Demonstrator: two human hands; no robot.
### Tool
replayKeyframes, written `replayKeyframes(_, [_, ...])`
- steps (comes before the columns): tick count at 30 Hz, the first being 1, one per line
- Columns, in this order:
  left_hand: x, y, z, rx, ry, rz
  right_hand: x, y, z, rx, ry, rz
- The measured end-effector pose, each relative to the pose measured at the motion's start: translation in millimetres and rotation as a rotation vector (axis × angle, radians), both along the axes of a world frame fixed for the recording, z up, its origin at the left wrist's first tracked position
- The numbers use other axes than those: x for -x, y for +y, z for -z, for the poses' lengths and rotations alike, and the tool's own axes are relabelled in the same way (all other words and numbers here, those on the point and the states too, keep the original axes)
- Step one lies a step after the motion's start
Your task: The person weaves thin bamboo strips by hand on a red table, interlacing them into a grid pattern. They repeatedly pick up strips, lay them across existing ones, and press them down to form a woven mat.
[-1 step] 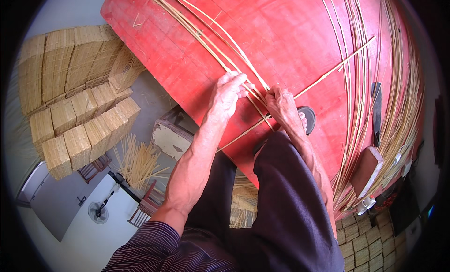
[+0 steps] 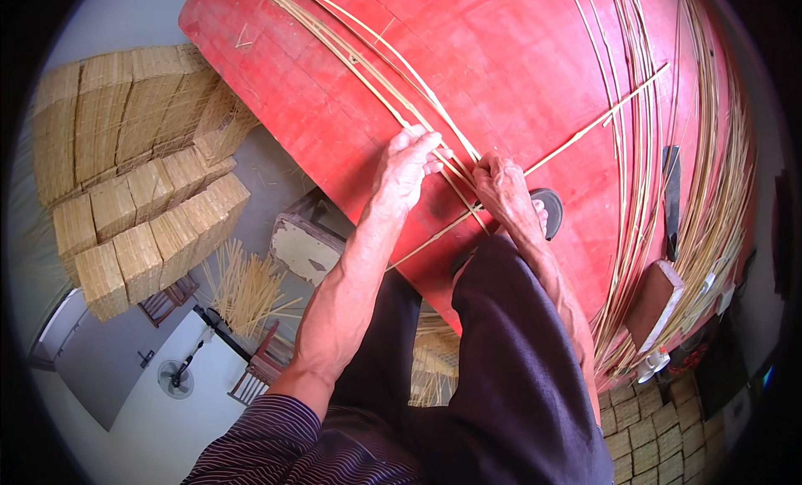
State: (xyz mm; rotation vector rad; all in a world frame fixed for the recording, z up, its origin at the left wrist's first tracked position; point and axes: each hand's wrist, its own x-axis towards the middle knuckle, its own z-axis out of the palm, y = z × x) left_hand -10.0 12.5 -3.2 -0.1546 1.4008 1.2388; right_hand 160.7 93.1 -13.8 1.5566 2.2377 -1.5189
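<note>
On a red board (image 2: pixel 309 101), long pale cane-like strips (image 2: pixel 376 92) run from the top edge down to where a single crosswise strip (image 2: pixel 568 144) lies under them. My left hand (image 2: pixel 403 169) holds the lengthwise strips with bent fingers, thumb and fingertips around them. My right hand (image 2: pixel 501 188) is curled closed on the strips just above the crossing, close beside my left hand. My sandalled foot (image 2: pixel 551 213) rests on the board beside the crossing, partly hidden by my right hand and trousered knee.
Bundles of loose strips (image 2: pixel 702 192) line the board's right, with a dark flat bar (image 2: pixel 671 197) and a brick-like block (image 2: pixel 652 305). Stacks of woven pieces (image 2: pixel 117 126) stand at left, near a worn stool (image 2: pixel 305 243) and a pile of short strips (image 2: pixel 246 293). A fan (image 2: pixel 175 376) is lower left.
</note>
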Motion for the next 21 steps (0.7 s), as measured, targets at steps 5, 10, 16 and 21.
replayKeyframes(5, [-6,-3,-1,-0.016,0.118,0.063,-3,-1,-5,-0.027,0.033,-0.019])
replayKeyframes(10, [-7,-1,-15,0.005,0.328,0.212,1,-1,-7,-0.261,0.008,0.012])
replayKeyframes(16, [-10,2,5,-0.187,0.175,0.177,-5,10,1,-0.135,-0.082,-0.01])
replayKeyframes(21, [5,12,7,-0.161,0.024,0.017,3,18,1,-0.035,0.018,-0.015])
